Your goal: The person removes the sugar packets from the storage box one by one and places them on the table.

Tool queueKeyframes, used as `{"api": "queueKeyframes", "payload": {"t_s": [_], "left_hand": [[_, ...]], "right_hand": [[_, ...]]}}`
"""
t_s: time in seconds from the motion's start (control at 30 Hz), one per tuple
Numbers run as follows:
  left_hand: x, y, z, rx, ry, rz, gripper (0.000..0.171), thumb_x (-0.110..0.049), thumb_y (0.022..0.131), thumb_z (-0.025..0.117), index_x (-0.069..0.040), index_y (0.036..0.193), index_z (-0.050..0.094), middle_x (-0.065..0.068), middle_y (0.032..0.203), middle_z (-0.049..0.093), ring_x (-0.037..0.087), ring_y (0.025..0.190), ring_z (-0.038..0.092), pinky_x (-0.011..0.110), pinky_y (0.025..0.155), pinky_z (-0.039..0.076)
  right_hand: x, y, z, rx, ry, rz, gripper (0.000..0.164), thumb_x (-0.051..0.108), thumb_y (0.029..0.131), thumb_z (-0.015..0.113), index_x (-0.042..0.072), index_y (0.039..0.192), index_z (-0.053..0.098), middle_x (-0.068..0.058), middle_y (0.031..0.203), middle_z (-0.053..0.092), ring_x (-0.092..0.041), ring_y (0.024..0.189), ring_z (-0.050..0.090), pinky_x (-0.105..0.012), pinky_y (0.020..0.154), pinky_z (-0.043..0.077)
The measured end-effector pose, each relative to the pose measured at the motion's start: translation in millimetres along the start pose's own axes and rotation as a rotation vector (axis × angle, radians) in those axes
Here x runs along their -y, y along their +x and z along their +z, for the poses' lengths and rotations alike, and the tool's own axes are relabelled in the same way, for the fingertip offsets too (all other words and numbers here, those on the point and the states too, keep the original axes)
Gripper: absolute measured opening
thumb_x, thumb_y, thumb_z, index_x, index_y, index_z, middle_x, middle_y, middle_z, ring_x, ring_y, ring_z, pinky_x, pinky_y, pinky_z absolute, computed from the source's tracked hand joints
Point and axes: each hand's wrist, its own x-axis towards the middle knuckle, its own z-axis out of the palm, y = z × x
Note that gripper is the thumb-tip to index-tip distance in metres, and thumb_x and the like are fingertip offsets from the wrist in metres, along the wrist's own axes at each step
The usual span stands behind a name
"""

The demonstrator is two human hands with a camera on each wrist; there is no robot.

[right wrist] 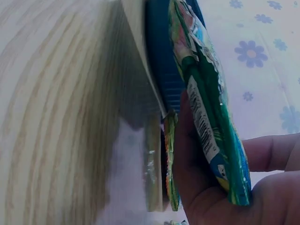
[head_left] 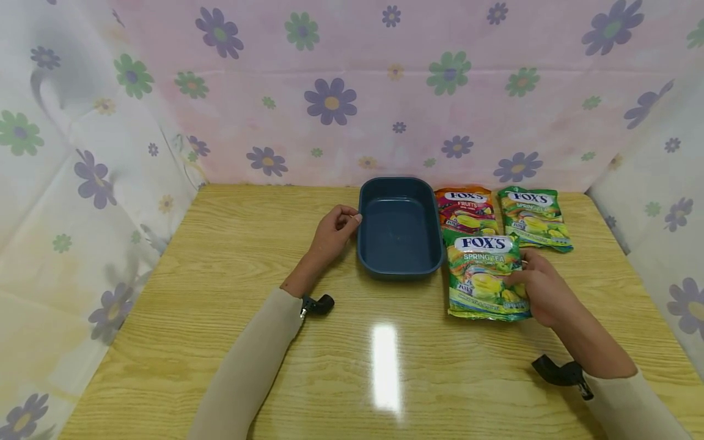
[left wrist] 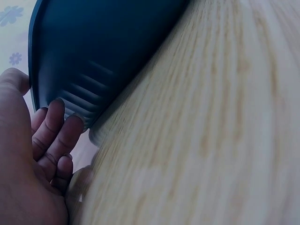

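My right hand (head_left: 544,287) grips the right side of a green Fox's Spring Tea candy bag (head_left: 484,278), thumb on its printed front and fingers behind. In the right wrist view the held bag (right wrist: 211,122) appears edge-on, tilted and raised above the table. My left hand (head_left: 332,235) is at the left rim of a dark blue plastic basin (head_left: 398,272). In the left wrist view its thumb is at the rim and its curled fingers (left wrist: 56,122) lie against the ridged outer wall. Nothing lies inside the basin.
Right of the basin, a red and orange Fox's Fruits bag (head_left: 467,208) lies partly behind the held bag. Another green Spring Tea bag (head_left: 533,217) lies at the back right. The wooden table (head_left: 247,256) meets flowered cloth (head_left: 330,140) at the back and sides.
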Motion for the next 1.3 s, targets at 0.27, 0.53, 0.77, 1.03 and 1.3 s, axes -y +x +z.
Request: {"api": "queueKeyframes", "payload": {"t_s": [0.27,0.53,0.77,1.03,1.3], "left_hand": [[-1.3,0.8,0.7,0.003,0.003,-0.013,0.030,-0.017,0.110,0.059,0.007,0.128,0.062,0.032,0.101,0.069,0.050,0.094,0.063,0.027,0.080,0.046],[-0.9,0.3,-0.1,0.006,0.004,-0.006,0.028,-0.025,0.110,0.062,-0.001,0.125,0.065,0.023,0.097,0.072,0.038,0.089,0.066,0.029,0.079,0.048],[1.2,0.4,-0.9,0.011,0.005,-0.001,0.026,-0.025,0.109,0.063,-0.004,0.124,0.065,0.013,0.093,0.072,0.026,0.085,0.065,0.031,0.080,0.050],[-0.7,-0.9,-1.4,0.011,0.008,-0.002,0.026,-0.027,0.110,0.062,-0.005,0.123,0.065,0.010,0.093,0.071,0.021,0.084,0.065,0.031,0.080,0.049],[-1.2,-1.4,-1.0,0.018,0.001,0.002,0.027,-0.029,0.110,0.062,-0.006,0.123,0.065,0.009,0.093,0.071,0.020,0.085,0.065,0.032,0.081,0.050]], "right_hand": [[-9,3,2,0.016,-0.097,0.089,0.072,-0.002,0.102,0.049,-0.006,0.160,0.007,-0.021,0.149,0.043,-0.002,0.104,0.064,-0.028,0.089,0.057],[-14,4,7,0.041,-0.107,0.089,0.071,-0.002,0.102,0.047,-0.007,0.159,0.004,-0.028,0.150,0.039,-0.006,0.105,0.064,-0.031,0.090,0.058],[-14,3,10,0.035,-0.205,0.082,0.070,0.005,0.108,0.046,-0.009,0.157,-0.002,-0.037,0.152,0.031,-0.019,0.112,0.062,-0.032,0.089,0.058],[-11,-3,10,-0.093,-0.547,-0.015,0.067,0.021,0.111,0.052,-0.019,0.153,0.020,-0.040,0.142,0.041,-0.048,0.122,0.052,-0.046,0.087,0.051],[-9,-6,11,-0.287,-0.826,-0.169,0.048,0.026,0.107,0.058,-0.012,0.134,0.050,-0.030,0.115,0.065,-0.043,0.101,0.067,-0.045,0.071,0.055]]}}
